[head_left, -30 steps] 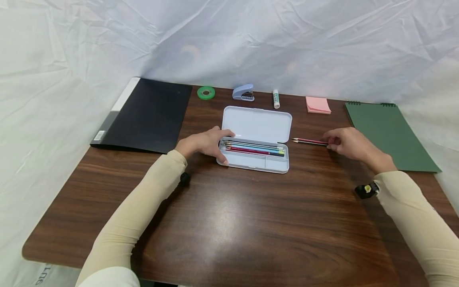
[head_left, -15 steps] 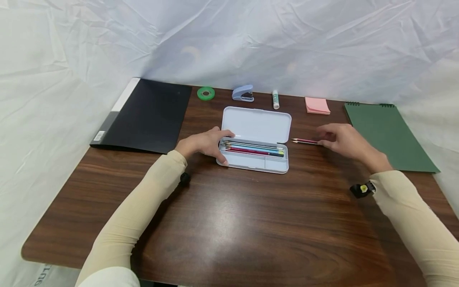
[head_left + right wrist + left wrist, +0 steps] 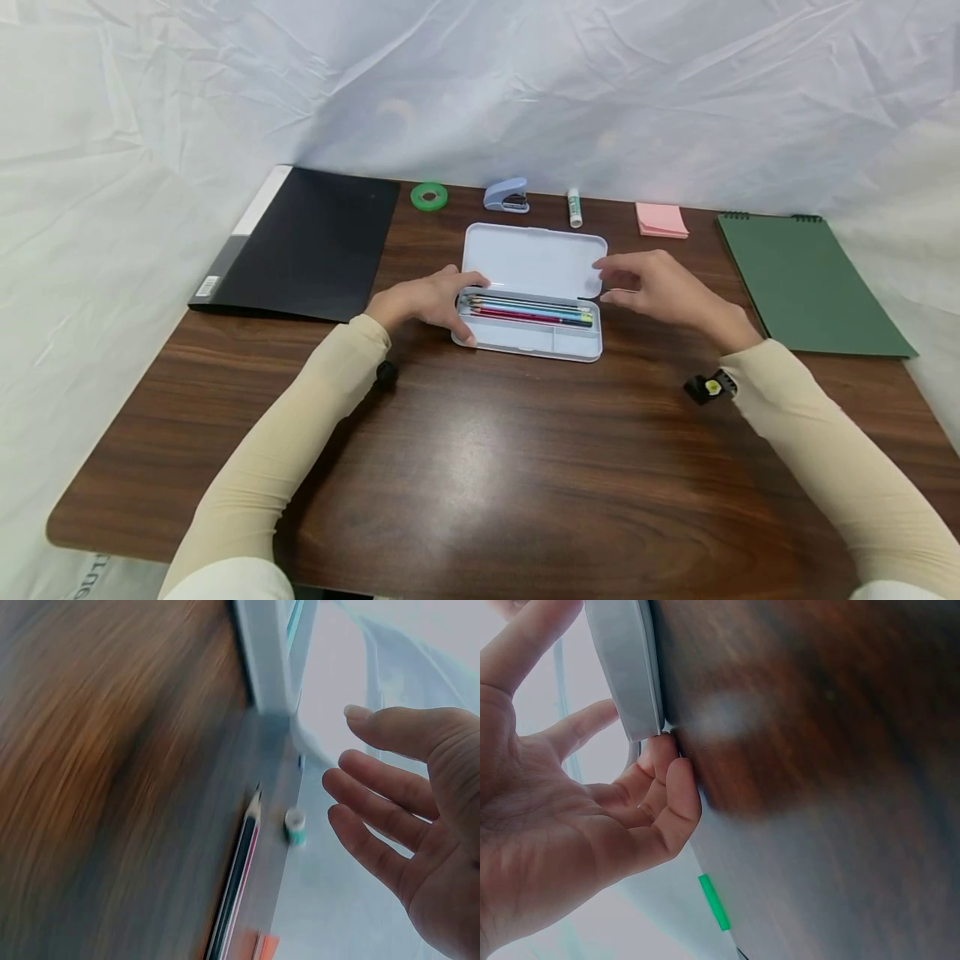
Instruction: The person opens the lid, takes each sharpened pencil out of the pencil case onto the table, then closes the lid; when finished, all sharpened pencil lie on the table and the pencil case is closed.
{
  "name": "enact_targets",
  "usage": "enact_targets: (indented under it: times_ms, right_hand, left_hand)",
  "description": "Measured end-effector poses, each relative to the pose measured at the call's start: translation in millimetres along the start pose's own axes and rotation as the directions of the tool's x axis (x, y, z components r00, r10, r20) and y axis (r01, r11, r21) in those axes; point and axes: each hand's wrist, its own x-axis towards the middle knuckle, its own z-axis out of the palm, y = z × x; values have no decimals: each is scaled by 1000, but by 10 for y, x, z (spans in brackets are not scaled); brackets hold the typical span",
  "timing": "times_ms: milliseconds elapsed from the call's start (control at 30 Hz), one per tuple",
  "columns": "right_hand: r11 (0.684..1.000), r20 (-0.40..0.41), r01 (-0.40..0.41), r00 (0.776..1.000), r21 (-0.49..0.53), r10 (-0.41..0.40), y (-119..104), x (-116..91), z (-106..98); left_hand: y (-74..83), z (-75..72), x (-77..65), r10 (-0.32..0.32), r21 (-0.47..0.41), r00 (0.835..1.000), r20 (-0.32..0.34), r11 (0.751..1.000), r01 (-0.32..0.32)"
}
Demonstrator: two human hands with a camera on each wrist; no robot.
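A white pencil case (image 3: 517, 337) lies on the table, its lid (image 3: 536, 260) folded back. Several pencils (image 3: 528, 313), some blue and one dark red, fill its long rear compartment. My left hand (image 3: 426, 302) grips the case's left end, thumb at the front edge and forefinger by the hinge; the other fingers curl at the corner in the left wrist view. Beside the lid's right edge, my right hand (image 3: 660, 287) is raised with fingers apart and nothing between them. Below it in the right wrist view lie black and red pencils (image 3: 238, 877), which the hand hides in the head view.
Along the back stand green tape (image 3: 429, 197), a light blue stapler (image 3: 507, 196), a glue stick (image 3: 574, 208) and pink sticky notes (image 3: 662, 220). A black folder (image 3: 315, 242) lies at left, a green spiral notebook (image 3: 817, 283) at right. A white sheet hangs behind the table.
My right hand has let go of the red and black pencils on the table and moved left to the lid's edge. My left hand has stayed on the pencil case.
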Motion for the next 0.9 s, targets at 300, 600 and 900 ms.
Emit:
enact_targets:
  times_ms: [300,600,900]
  right_hand:
    - [992,73,130,989,8,-130,-273,207,189]
    - [969,153,237,962,-65,-225,-503,355,348]
    - [957,174,258,957,-134,-233,-553,421,420]
  left_hand:
    - [-15,8,14,-3,4,1000,4,1000,3]
    - [-9,-2,11,5,7,1000,1,1000,-5]
    - [-4,-8,13,7,4,1000,-2,1000,-7]
